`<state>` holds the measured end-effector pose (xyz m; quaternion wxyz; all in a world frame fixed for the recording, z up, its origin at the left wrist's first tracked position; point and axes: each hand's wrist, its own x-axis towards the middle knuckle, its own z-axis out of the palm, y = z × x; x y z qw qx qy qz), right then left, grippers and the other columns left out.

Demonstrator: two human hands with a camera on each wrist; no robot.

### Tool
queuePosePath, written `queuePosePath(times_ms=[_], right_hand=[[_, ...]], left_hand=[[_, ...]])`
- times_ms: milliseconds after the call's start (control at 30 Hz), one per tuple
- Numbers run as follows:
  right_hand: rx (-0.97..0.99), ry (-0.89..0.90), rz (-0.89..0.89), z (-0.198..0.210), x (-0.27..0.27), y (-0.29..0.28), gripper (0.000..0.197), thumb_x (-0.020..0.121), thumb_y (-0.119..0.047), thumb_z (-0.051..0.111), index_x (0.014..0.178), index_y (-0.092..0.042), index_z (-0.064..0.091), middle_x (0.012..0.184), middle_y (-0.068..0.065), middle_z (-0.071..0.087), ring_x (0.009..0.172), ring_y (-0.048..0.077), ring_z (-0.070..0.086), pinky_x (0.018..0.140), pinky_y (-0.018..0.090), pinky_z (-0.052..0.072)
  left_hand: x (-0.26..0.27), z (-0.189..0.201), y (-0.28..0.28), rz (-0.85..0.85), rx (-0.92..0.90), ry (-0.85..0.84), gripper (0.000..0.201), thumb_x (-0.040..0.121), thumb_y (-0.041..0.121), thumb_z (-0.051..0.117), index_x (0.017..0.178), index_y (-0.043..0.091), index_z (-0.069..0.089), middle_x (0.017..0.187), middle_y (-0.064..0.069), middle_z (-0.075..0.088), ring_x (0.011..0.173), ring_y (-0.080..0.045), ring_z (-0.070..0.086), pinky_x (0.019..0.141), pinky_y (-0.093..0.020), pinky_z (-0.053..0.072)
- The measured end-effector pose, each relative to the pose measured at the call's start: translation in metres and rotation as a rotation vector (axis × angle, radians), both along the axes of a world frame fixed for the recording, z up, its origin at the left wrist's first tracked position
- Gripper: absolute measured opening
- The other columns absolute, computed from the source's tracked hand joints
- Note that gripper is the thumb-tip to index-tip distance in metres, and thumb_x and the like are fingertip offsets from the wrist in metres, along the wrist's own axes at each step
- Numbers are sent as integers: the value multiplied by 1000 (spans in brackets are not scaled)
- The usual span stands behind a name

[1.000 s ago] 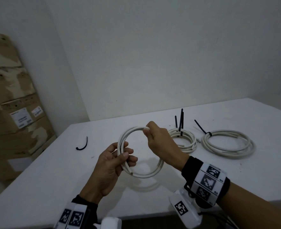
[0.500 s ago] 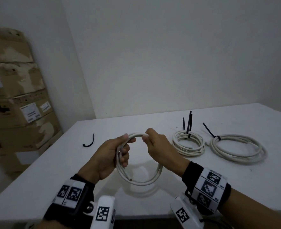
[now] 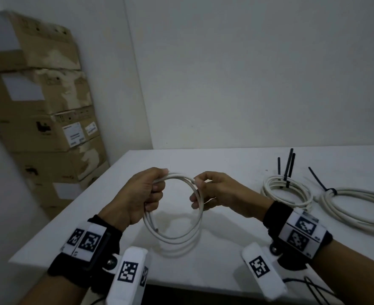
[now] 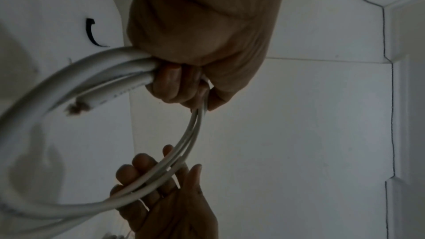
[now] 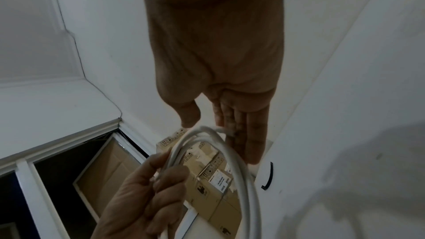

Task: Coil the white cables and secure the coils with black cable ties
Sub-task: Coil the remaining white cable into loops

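Observation:
A white cable coil (image 3: 177, 235) of a few loops hangs upright above the table, held between both hands. My left hand (image 3: 157, 187) grips its upper left side in a closed fist, with the loops bunched through the fingers (image 4: 174, 83). My right hand (image 3: 196, 189) holds the upper right side, thumb in front and fingers behind the loops (image 5: 239, 134). One cut cable end (image 4: 78, 106) with frayed strands sticks out just below the left hand. A loose black cable tie (image 5: 269, 175) lies curved on the table beyond the hands.
Two tied white coils lie on the white table (image 3: 225, 161) at the right: one (image 3: 287, 191) with black tie tails (image 3: 288, 170) standing up, one (image 3: 355, 208) further right. Stacked cardboard boxes (image 3: 45, 119) stand left of the table, against the wall.
My left hand has slid from the coil's lower left up to its upper left. The right hand has moved down the right side. The view has swung left.

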<state>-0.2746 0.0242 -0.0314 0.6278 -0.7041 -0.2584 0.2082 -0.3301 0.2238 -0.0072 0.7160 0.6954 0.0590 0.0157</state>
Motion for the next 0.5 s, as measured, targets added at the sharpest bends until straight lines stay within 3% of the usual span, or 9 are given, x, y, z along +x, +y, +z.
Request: queuePosePath(times_ms=[100,200,400,500], right_hand=[[-32,7,-30,2,16,11,31,95,-32,52,111,-5,54,102,16,67,90,26,66,84,40,52],[-143,-73,-53,7,32,24,26,96,-29,50,108,-6,57,99,11,66,85,21,65,76,35,52],[-479,-299,-18,11,80,73,14,94,-19,51,90,-14,63,80,6,64,66,18,61,54,23,46],[-637,-350,87,0,107,116,17,95,-18,48,105,-15,61,79,5,61,62,17,60,52,21,46]], left_hand=[[3,5,19,33,6,-19,13,94,21,49,82,17,46,49,7,29,36,-7,16,34,-14,16],[7,10,40,71,17,-26,10,94,20,48,86,17,48,49,7,27,35,-6,16,34,-12,16],[18,18,85,141,59,-45,25,93,19,50,69,21,45,49,7,23,34,-5,14,35,-12,12],[26,18,105,174,66,-43,30,93,19,50,63,21,45,51,5,22,34,-5,13,36,-12,12]])
